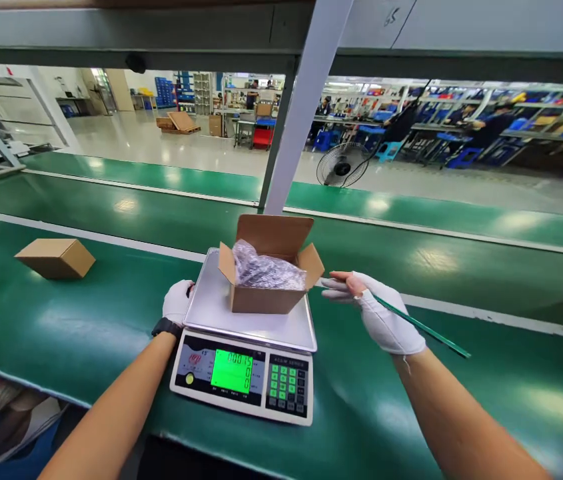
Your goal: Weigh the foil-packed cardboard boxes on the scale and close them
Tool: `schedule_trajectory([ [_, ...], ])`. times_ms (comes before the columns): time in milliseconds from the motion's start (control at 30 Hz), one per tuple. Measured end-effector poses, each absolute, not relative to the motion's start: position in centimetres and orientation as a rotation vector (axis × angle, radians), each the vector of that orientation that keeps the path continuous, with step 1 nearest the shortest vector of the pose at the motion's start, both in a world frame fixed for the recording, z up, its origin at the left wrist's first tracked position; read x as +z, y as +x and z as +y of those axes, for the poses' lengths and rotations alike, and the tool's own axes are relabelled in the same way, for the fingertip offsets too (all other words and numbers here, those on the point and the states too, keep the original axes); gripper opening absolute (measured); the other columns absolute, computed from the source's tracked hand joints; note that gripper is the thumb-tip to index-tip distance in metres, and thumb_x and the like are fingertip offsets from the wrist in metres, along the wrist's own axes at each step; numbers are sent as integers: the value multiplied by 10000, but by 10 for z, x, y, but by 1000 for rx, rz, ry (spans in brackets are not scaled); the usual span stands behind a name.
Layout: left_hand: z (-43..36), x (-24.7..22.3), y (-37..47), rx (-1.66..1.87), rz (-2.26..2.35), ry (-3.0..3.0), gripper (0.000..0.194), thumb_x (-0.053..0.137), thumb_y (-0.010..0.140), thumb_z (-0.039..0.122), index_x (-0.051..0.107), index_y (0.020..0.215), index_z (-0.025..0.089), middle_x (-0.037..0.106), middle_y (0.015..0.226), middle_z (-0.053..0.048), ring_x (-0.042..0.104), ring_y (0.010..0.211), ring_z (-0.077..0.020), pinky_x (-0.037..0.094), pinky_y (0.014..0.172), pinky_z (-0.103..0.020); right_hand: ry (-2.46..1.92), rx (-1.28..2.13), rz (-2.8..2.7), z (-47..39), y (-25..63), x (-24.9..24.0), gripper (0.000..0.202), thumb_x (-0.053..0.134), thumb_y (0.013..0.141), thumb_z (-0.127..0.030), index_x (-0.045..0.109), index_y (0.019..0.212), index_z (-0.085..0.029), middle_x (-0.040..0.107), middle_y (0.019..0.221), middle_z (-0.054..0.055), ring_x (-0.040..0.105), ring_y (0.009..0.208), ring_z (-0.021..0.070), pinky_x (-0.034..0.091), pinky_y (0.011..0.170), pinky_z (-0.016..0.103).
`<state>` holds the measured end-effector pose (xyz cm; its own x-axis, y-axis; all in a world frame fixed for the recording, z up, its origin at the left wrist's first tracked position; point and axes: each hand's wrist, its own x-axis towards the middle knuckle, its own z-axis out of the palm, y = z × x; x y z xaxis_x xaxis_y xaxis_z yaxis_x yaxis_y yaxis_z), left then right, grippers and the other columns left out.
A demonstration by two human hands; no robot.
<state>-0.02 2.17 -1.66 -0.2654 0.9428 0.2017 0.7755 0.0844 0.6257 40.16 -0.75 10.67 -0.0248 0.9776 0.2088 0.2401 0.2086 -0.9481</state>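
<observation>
Our open carton (267, 277), likely light with its crinkly bag (264, 270), sits on the scale (248, 313); grip its stiff sides. Left hand (177, 301) rests loosely beside the scale, holding nothing; right hand (378, 310) pinches a thin strip (424, 327).

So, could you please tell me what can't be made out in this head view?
- Contents of the open box: the crinkled plastic bag hides them.
- Scale display digits: too small and glary to read surely.
- Left hand fingers: tucked behind the scale's pan.
- Right hand grip on the green strip: hidden by the glove.
</observation>
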Motion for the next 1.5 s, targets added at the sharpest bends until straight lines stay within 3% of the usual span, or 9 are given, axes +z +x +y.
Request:
schedule_trajectory([
  [167,-5,-30,-13,1096,2128,1526,417,388,885,381,667,1073,135,688,1093,-119,627,1023,-244,484,921,-341,-1446,931,-1037,-37,414,7,630,739,670,-655,667,993,-119,725,912,153,710,754,256,611,717,407],
  [267,-31,-32,-17,1152,2073,1440,427,426,871,437,673,1065,147,698,1070,-99,632,995,-241,483,922,-340,-1539,724,-908,-67,411,-35,592,689,735,-618,657,1056,-121,722,920,135,697,747,220,602,692,354],
  [400,-53,-29,-17,1263,1976,1327,415,479,852,490,684,1032,177,702,1041,-76,623,989,-252,464,935,-359,-1572,610,-949,-85,402,-47,602,556,858,-598,600,1243,-137,712,980,110,661,725,170,566,677,304],
  [567,-59,-26,-18,1279,1941,1270,431,491,837,515,692,1021,182,701,1025,-70,610,1004,-265,461,929,-379,-1593,672,-1046,-64,405,-26,633,509,815,-722,689,918,-124,634,685,65,525,513,136,431,441,255],
  [667,-66,-25,-22,1308,1844,1187,425,530,830,526,691,1019,182,698,1075,-75,598,1079,-270,441,999,-397,-1525,674,-1030,-57,406,4,558,592,778,-696,653,825,-144,596,629,39,494,486,125,378,407,238],
  [833,-71,17,-18,1519,1547,964,451,588,831,527,647,1042,133,664,1158,-125,643,1051,-256,491,980,-401,-1346,544,-1113,-70,381,89,512,527,875,-646,554,651,-186,457,505,-10,402,438,105,305,404,237],
  [1100,-50,131,45,1424,1315,1600,469,439,904,601,600,792,175,641,727,-33,616,718,-186,491,718,-308,-985,777,-1680,-63,271,184,358,629,867,-516,626,715,-192,607,625,8,570,563,141,461,546,250],
  [1267,-46,131,62,1403,1306,1587,328,396,901,451,575,773,209,652,746,-50,607,682,-188,491,654,-304,-1046,829,-1864,-42,237,188,314,552,911,-479,596,776,-199,646,653,-8,606,576,140,473,591,246],
  [1500,-48,128,58,1398,1234,1561,308,389,906,422,578,791,208,653,751,-64,613,685,-191,499,667,-308,-1149,776,-1927,-35,227,183,331,509,915,-469,606,747,-201,671,663,15,633,595,160,485,600,253],
])
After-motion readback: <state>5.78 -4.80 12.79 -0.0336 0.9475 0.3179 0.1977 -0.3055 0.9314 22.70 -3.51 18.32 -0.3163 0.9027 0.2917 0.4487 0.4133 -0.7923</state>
